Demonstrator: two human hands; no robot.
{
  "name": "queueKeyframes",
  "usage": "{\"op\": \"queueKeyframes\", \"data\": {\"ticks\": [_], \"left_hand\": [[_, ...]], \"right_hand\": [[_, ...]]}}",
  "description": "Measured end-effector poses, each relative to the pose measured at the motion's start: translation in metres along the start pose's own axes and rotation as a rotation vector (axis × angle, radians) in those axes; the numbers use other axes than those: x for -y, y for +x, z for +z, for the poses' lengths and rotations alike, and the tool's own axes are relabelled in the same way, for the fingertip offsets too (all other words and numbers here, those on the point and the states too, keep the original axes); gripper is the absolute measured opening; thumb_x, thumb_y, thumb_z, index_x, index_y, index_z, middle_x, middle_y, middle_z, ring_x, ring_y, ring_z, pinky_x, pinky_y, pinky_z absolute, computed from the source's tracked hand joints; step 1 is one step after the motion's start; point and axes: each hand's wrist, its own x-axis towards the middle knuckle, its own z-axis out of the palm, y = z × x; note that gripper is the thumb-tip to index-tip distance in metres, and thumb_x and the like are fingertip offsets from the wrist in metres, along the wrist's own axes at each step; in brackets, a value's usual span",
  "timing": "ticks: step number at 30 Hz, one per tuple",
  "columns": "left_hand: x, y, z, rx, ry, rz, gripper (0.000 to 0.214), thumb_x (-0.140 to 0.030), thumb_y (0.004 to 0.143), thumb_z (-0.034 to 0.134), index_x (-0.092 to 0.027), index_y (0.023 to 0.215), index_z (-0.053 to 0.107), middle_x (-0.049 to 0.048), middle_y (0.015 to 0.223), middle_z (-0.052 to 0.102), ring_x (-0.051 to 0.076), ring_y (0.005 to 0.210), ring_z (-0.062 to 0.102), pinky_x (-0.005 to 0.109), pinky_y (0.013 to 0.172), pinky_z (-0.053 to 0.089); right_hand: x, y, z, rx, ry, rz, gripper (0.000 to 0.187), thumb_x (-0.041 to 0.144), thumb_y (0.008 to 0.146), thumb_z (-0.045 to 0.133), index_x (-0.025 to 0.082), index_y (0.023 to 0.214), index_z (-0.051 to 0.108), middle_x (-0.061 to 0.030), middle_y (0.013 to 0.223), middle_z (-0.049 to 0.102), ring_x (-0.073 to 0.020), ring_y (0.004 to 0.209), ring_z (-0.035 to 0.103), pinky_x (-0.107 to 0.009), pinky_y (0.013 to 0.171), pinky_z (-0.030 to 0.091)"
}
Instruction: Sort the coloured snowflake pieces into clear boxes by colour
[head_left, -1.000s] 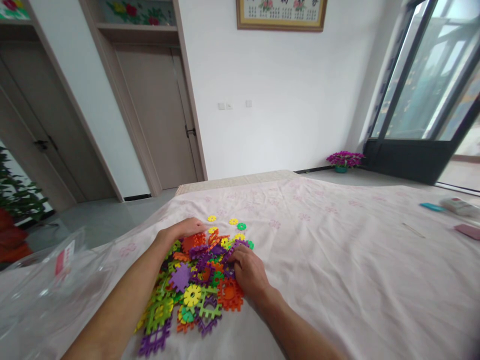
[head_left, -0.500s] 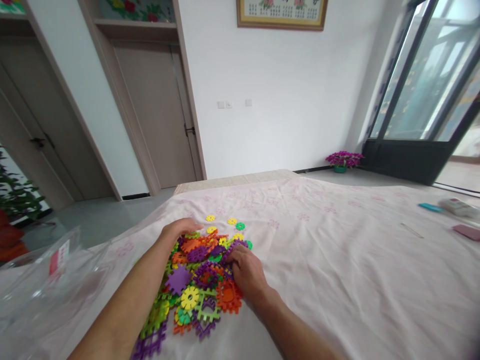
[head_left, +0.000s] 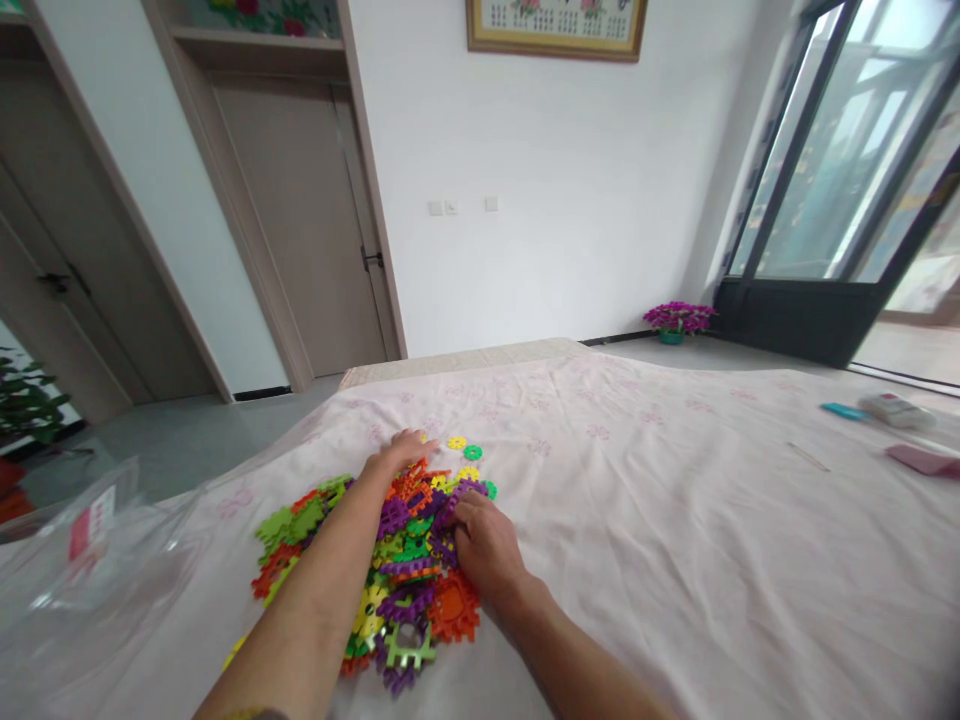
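A heap of colourful plastic interlocking pieces (head_left: 405, 570), purple, green, orange and yellow, lies on a pale pink flowered sheet (head_left: 675, 520). My left hand (head_left: 401, 452) reaches across the top of the heap, fingers stretched flat over the far pieces near a small yellow disc (head_left: 456, 442). My right hand (head_left: 484, 540) rests on the heap's right side, fingers curled down onto purple pieces (head_left: 450, 497); what they grip, if anything, is hidden. A green disc (head_left: 472, 452) lies just beyond the heap.
A clear plastic bag (head_left: 82, 560) with a red label lies at the left edge. Small items, a teal one (head_left: 844, 411), a white box (head_left: 892, 410) and a dark red one (head_left: 926, 460), sit at far right. Doors, a potted purple plant (head_left: 675, 320) and a glass door stand behind.
My left hand has slid forward and to the right over the heap, uncovering green and orange pieces on the left. The right hand has stayed on the purple pieces.
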Motion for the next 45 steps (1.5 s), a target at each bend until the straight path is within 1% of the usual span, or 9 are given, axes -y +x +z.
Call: {"op": "queueKeyframes", "data": {"ticks": [8, 12, 14, 18, 23, 30, 35, 41, 45], "left_hand": [[0.002, -0.015, -0.013, 0.282, -0.069, 0.021, 0.038, -0.038, 0.092, 0.060, -0.015, 0.121, 0.058, 0.0075, 0.122, 0.060, 0.025, 0.105, 0.062, 0.044, 0.087, 0.055], [-0.001, -0.015, -0.023, 0.227, -0.088, 0.059, 0.033, -0.043, 0.093, 0.053, -0.013, 0.101, 0.065, 0.0077, 0.101, 0.069, 0.024, 0.098, 0.065, 0.035, 0.083, 0.053], [-0.013, -0.010, -0.018, 0.163, -0.080, 0.127, 0.035, -0.046, 0.091, 0.049, -0.015, 0.094, 0.066, 0.0071, 0.100, 0.072, 0.027, 0.106, 0.063, 0.032, 0.086, 0.049], [-0.048, -0.002, 0.005, 0.144, -0.034, 0.280, 0.040, -0.046, 0.083, 0.055, -0.018, 0.110, 0.064, 0.0086, 0.127, 0.066, 0.024, 0.126, 0.052, 0.029, 0.100, 0.040], [-0.070, -0.015, 0.022, 0.202, 0.090, 0.365, 0.052, -0.046, 0.070, 0.066, -0.023, 0.116, 0.064, 0.0089, 0.130, 0.062, 0.027, 0.120, 0.056, 0.034, 0.101, 0.041], [-0.056, -0.055, -0.002, 0.262, 0.243, 0.477, 0.032, -0.039, 0.073, 0.063, -0.022, 0.099, 0.069, 0.0071, 0.109, 0.068, 0.025, 0.103, 0.062, 0.031, 0.090, 0.046], [-0.035, -0.085, -0.028, 0.285, 0.266, 0.462, 0.018, -0.035, 0.071, 0.064, -0.021, 0.082, 0.070, 0.0016, 0.083, 0.071, 0.020, 0.078, 0.063, 0.025, 0.070, 0.046], [-0.003, -0.145, -0.065, 0.113, 0.183, 0.368, 0.026, -0.043, 0.082, 0.055, -0.023, 0.087, 0.071, 0.0031, 0.096, 0.073, 0.022, 0.089, 0.064, 0.029, 0.082, 0.048], [0.036, -0.192, -0.064, -0.281, 0.042, 0.284, 0.035, -0.045, 0.091, 0.041, -0.025, 0.098, 0.070, 0.0062, 0.122, 0.065, 0.024, 0.118, 0.056, 0.033, 0.106, 0.038]], "right_hand": [[-0.001, 0.000, 0.002, -0.008, -0.029, 0.001, 0.028, 0.001, 0.072, 0.044, 0.020, 0.073, 0.065, -0.0040, 0.089, 0.066, -0.0167, 0.092, 0.058, -0.024, 0.082, 0.040], [-0.001, 0.001, 0.002, -0.004, -0.028, 0.004, 0.027, 0.002, 0.071, 0.044, 0.020, 0.072, 0.064, -0.0041, 0.089, 0.066, -0.0165, 0.092, 0.058, -0.024, 0.082, 0.040], [0.000, 0.001, 0.001, -0.006, -0.032, 0.007, 0.027, 0.001, 0.071, 0.044, 0.020, 0.072, 0.064, -0.0041, 0.087, 0.066, -0.0167, 0.090, 0.058, -0.024, 0.081, 0.040], [0.000, 0.001, 0.001, -0.048, 0.002, -0.006, 0.028, 0.001, 0.070, 0.043, 0.021, 0.071, 0.064, -0.0033, 0.086, 0.066, -0.0165, 0.088, 0.058, -0.024, 0.080, 0.040], [-0.004, 0.000, 0.001, -0.206, 0.085, 0.064, 0.029, 0.003, 0.070, 0.043, 0.022, 0.071, 0.065, -0.0017, 0.083, 0.066, -0.0159, 0.084, 0.059, -0.024, 0.079, 0.041], [-0.003, -0.001, -0.004, -0.318, 0.049, 0.105, 0.031, 0.004, 0.072, 0.043, 0.023, 0.076, 0.068, -0.0025, 0.085, 0.068, -0.0182, 0.087, 0.059, -0.028, 0.083, 0.041], [-0.001, 0.000, -0.006, -0.353, -0.044, 0.169, 0.032, 0.009, 0.081, 0.045, 0.023, 0.099, 0.068, -0.0048, 0.104, 0.069, -0.0205, 0.102, 0.057, -0.032, 0.093, 0.040], [-0.002, 0.001, -0.006, -0.256, -0.125, 0.280, 0.036, 0.026, 0.095, 0.040, 0.020, 0.124, 0.061, -0.0088, 0.122, 0.065, -0.0226, 0.115, 0.054, -0.035, 0.100, 0.037], [-0.003, 0.003, -0.005, -0.134, -0.199, 0.324, 0.042, 0.037, 0.100, 0.033, 0.019, 0.128, 0.059, -0.0105, 0.126, 0.064, -0.0243, 0.118, 0.053, -0.037, 0.100, 0.035]]}}
